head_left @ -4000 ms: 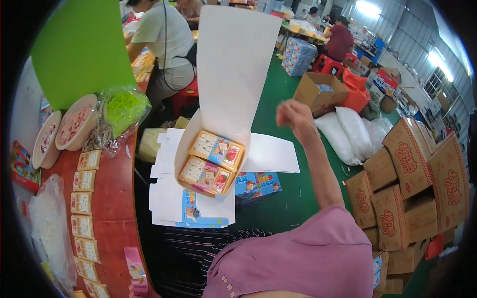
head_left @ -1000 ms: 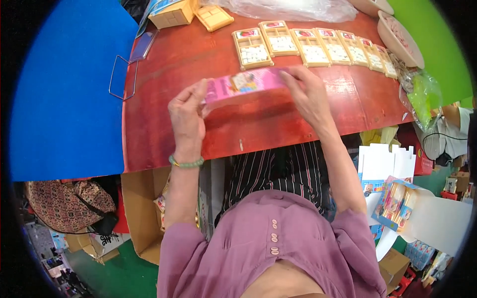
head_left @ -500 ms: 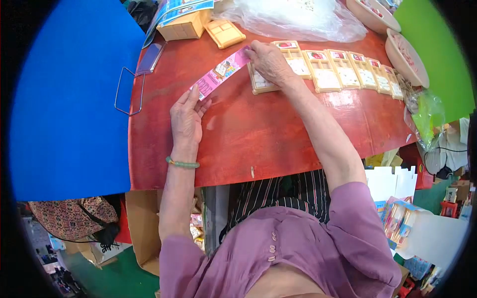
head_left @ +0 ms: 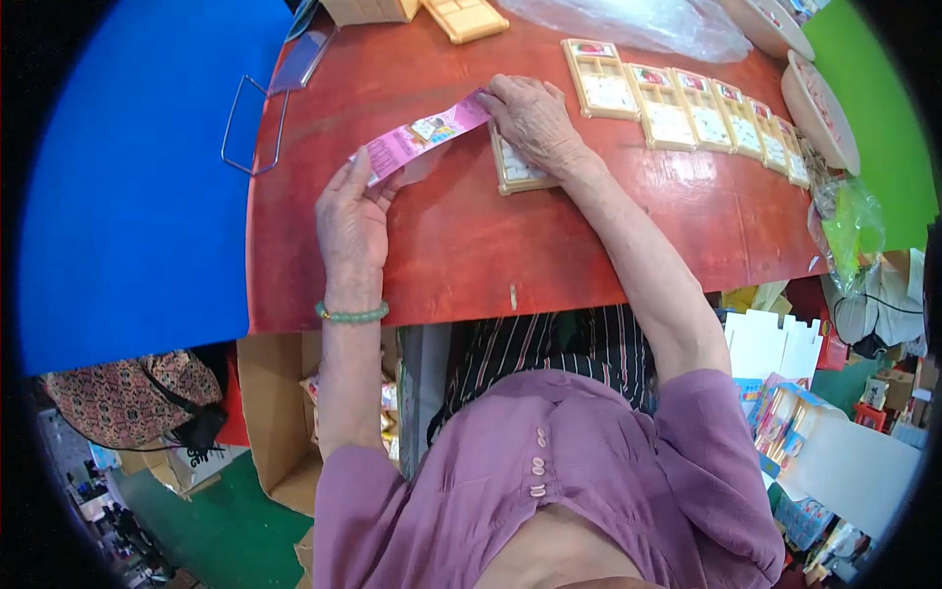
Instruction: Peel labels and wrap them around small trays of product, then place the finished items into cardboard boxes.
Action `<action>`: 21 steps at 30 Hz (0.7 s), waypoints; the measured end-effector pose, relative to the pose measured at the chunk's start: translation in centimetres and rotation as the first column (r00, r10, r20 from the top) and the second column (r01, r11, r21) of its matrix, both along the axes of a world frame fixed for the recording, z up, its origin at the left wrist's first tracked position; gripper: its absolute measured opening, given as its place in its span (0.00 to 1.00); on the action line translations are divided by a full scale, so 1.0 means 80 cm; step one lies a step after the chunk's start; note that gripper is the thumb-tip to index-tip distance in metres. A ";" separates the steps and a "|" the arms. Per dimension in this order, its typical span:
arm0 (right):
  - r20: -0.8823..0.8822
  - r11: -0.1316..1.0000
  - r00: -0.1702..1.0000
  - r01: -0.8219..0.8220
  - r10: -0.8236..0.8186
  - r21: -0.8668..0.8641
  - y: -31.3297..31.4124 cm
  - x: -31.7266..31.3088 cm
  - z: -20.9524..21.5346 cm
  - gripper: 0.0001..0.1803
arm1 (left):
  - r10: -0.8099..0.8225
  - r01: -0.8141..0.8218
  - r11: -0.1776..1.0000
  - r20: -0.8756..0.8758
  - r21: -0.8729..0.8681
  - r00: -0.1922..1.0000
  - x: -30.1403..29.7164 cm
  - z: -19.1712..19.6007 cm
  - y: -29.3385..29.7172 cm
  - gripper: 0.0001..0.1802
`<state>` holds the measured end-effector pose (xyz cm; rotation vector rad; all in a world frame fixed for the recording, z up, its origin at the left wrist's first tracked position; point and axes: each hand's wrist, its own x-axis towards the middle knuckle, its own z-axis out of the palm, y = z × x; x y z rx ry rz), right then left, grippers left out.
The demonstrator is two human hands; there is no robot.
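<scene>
A pink printed paper strip (head_left: 424,135) stretches between my two hands above the red table. My left hand (head_left: 355,221), with a green bead bracelet at its wrist, pinches the strip's left end between thumb and fingers. My right hand (head_left: 538,123) is closed at the strip's right end, its fingertips partly hidden. Beneath that hand lies a cream plastic tray (head_left: 517,169) with white pieces in it; the hand covers much of it. To its right, apart from it, a similar tray (head_left: 601,83) with a red picture at its top heads a curved row of such trays (head_left: 708,116).
Clear plastic sheeting (head_left: 638,25) and a cream tray (head_left: 465,18) lie at the far side. Pale bowls (head_left: 822,113) stand far right, near a clear bag (head_left: 852,221). A wire frame (head_left: 228,128) juts over the table's left edge. Below is an open cardboard box (head_left: 285,422).
The view has shifted, and the strip lies flatter. The tray under my right hand has come nearer to me, away from the row. Both hands stay on the strip.
</scene>
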<state>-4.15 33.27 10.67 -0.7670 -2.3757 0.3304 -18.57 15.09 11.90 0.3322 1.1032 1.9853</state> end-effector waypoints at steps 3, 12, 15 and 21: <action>-0.125 0.994 0.992 -0.043 0.030 -0.105 -0.037 0.006 -0.001 0.11 | 0.117 -0.117 0.991 0.005 0.065 0.993 0.001 0.007 -0.026 0.13; -0.435 0.910 0.900 -0.205 0.030 -0.361 -0.050 0.035 0.015 0.17 | 0.123 -0.120 0.992 -0.156 0.027 0.980 0.017 0.010 -0.048 0.11; -0.401 0.896 0.916 -0.159 -0.023 -0.415 -0.060 0.061 0.035 0.17 | 0.084 -0.089 0.996 -0.193 -0.018 0.978 0.026 0.008 -0.036 0.08; -0.269 0.735 0.936 -0.016 -0.228 -0.678 -0.044 0.120 0.025 0.22 | -0.049 -0.018 0.986 -0.401 -0.163 0.915 0.054 0.011 0.008 0.07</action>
